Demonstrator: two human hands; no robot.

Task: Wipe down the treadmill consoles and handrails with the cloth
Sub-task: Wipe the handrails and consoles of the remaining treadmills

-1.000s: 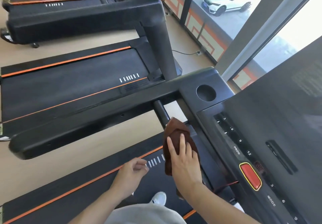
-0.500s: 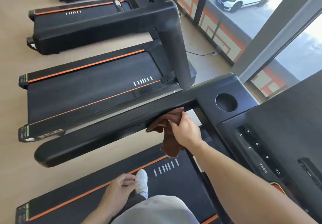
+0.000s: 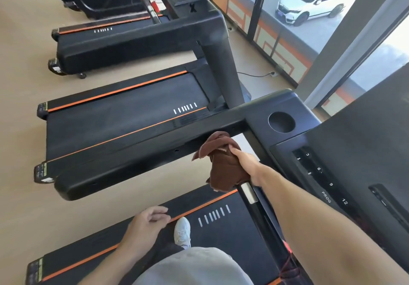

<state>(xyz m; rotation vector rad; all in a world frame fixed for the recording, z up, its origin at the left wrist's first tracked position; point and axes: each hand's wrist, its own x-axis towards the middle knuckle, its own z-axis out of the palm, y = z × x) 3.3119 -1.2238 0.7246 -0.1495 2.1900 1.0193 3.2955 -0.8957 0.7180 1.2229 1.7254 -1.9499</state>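
Gripping crumpled brown cloth (image 3: 221, 165) w/ right hand (image 3: 245, 165), now wrapping it round the slim black grip bar w/ silver sensor band (image 3: 247, 192), having dropped off the broad black side handrail (image 3: 141, 151) wiped half a sec ago. Hanging idle, left hand (image 3: 148, 222), fingers loosely curled, holding nothing. Probably finishing rails; dark console panel (image 3: 321, 174) prob. still waiting.
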